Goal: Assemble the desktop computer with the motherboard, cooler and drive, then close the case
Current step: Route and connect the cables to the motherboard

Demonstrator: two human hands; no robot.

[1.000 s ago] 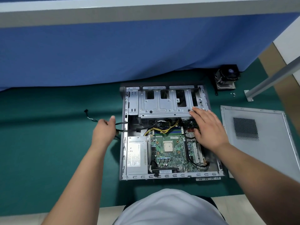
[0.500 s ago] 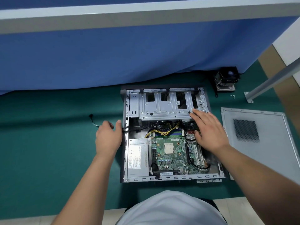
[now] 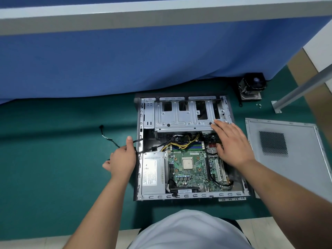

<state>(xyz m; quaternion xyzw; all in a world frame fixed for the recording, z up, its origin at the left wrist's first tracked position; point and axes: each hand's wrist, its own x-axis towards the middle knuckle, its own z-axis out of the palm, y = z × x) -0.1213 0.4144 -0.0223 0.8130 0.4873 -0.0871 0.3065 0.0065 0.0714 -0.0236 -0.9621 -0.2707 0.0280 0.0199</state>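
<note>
Bare mat (image 3: 62,168) left of case (image 3: 139,177); side panel (image 3: 291,159) just right.

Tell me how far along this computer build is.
Done: the motherboard sits in the open case, its socket bare. In hand: the left hand holds a black cable at the case's left wall, while the right hand rests on the drive cage. Left: the cooler sits outside on the mat, and the side panel lies beside the case.

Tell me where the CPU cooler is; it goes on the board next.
In the head view the CPU cooler stands on the green mat outside the open case, off its far right corner, against the blue cloth.
</note>
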